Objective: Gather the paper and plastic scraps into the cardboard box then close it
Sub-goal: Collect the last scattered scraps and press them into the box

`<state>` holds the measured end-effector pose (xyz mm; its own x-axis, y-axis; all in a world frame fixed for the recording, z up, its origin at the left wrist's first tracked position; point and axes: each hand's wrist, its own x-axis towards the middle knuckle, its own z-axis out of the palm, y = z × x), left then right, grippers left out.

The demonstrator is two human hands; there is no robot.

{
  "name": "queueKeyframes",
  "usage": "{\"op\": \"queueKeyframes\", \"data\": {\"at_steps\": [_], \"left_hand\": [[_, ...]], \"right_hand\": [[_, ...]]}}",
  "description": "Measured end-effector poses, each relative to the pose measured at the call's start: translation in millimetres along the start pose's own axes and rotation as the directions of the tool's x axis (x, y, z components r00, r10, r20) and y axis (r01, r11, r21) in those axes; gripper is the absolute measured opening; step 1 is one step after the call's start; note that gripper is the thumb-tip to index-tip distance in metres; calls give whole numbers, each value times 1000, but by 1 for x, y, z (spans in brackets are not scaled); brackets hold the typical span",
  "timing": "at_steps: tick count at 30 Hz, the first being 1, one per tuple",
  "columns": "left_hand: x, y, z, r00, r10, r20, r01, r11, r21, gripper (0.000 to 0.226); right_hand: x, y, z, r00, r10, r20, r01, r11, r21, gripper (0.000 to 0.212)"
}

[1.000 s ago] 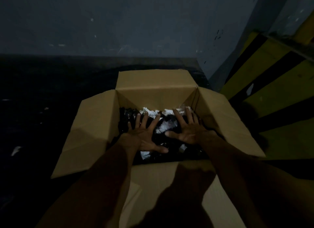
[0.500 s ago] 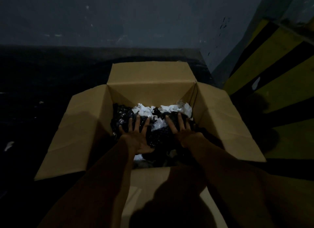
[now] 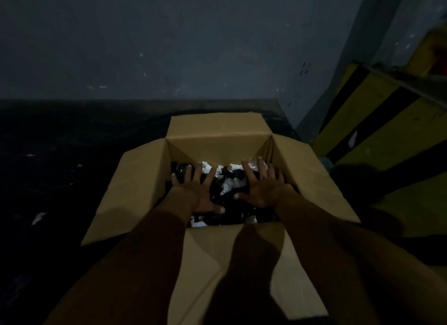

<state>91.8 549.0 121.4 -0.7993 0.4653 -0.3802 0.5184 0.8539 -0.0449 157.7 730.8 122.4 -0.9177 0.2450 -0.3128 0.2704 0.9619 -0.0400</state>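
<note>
An open cardboard box [image 3: 217, 145] stands on the dark floor with all its flaps folded outward. Inside lies a heap of black plastic scraps [image 3: 223, 194] mixed with white paper scraps [image 3: 228, 185]. My left hand [image 3: 198, 191] lies flat on the left side of the heap, fingers spread. My right hand [image 3: 262, 186] lies flat on the right side, fingers spread too. Both palms press down on the scraps. The near flap [image 3: 232, 264] lies under my forearms.
A few white scraps lie on the dark floor at the left [image 3: 38, 217]. A grey wall [image 3: 169, 46] rises behind the box. Yellow and black striped steps [image 3: 377, 121] climb at the right, close to the box's right flap [image 3: 312, 177].
My hands have spread wider apart on the heap and slid toward the far wall of the box. The camera has shifted slightly.
</note>
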Motion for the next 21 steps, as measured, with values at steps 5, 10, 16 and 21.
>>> {"op": "queueKeyframes", "data": {"at_steps": [5, 10, 16, 21], "left_hand": [[-47, 2, -7, 967, 14, -255, -28, 998, -53, 91], [-96, 6, 1, 829, 38, -557, -79, 996, -49, 78], [-133, 16, 4, 792, 52, -608, -127, 989, -81, 76], [-147, 33, 12, 783, 74, -617, -160, 983, -86, 69]], "right_hand": [[-45, -14, -5, 977, -3, -212, -5, 999, -38, 90], [-95, -27, -7, 942, -2, -335, -28, 996, -83, 86], [-137, -37, -6, 928, 6, -374, -21, 999, -37, 82], [-159, -30, -3, 914, -3, -407, 14, 1000, 23, 77]]}}
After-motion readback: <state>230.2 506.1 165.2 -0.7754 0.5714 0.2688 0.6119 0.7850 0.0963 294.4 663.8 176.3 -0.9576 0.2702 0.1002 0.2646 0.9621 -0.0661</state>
